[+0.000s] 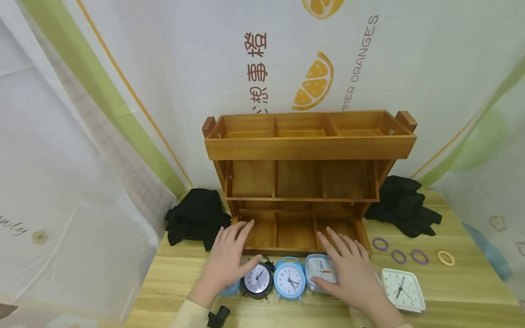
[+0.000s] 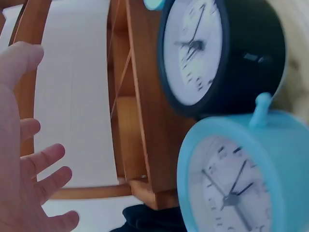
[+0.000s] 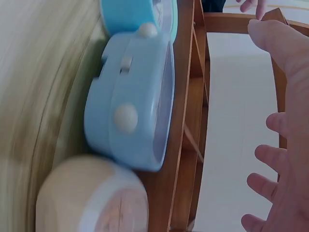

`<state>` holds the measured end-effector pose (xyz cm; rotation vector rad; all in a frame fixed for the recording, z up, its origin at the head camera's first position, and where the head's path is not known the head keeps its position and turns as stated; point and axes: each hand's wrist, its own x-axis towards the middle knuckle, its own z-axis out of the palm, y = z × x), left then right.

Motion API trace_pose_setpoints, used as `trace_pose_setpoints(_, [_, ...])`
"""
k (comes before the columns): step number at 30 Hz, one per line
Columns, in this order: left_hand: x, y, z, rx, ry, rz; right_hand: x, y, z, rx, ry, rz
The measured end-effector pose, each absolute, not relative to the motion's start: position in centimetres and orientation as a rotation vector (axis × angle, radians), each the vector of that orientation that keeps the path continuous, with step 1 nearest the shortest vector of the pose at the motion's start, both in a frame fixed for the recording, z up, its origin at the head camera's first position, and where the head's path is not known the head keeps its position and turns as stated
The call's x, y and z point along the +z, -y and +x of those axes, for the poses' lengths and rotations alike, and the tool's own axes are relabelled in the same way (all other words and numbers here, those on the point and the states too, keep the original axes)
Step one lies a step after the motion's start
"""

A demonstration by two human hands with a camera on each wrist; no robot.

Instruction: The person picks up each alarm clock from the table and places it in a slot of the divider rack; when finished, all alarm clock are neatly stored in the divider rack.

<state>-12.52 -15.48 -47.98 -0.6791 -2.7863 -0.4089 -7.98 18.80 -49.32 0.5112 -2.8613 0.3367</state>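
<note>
My left hand [image 1: 226, 263] hovers with spread fingers over the left end of a row of alarm clocks. Below it are a light blue round clock [image 2: 289, 164], mostly covered in the head view, and a black round clock [image 1: 257, 279]. A blue round clock [image 1: 289, 279] stands mid-row between the hands. Nearby, my right hand [image 1: 353, 273] has its fingers extended, its thumb overlapping a pale blue square clock [image 1: 320, 264]. Beside that one, a cream clock [image 3: 87, 193] shows in the right wrist view, mostly hidden by the hand from above. Neither hand holds anything.
Behind the clocks stands a tiered wooden box [image 1: 309, 149] with divided compartments. Black cloths [image 1: 198, 216] lie at both its sides. Rightward are a white square clock [image 1: 404, 290], several purple rings [image 1: 419, 263] and a yellow ring [image 1: 450, 263]. A black object [image 1: 219, 316] lies near the left wrist.
</note>
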Motion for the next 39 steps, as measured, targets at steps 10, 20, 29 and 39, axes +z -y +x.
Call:
trace_pose_setpoints(10, [-46.7,18.1,-15.5,-0.971,2.774,-0.333,-49.4,-14.2,-9.6,0.457,2.790,0.594])
trace_pose_setpoints(20, [-45.8,18.7,-18.2,-1.359,2.736,-0.345,-49.4,-10.2,-10.4,0.565,2.867,0.687])
trace_pose_setpoints(29, [-45.6,18.9,-19.2,-1.321,2.738,-0.411,-49.1,-8.4,-10.4,0.565,2.876,0.718])
trace_pose_setpoints(39, [-45.2,18.6,-20.5,-1.354,2.729,-0.434,-49.4,-6.2,-10.2,0.543,2.923,0.767])
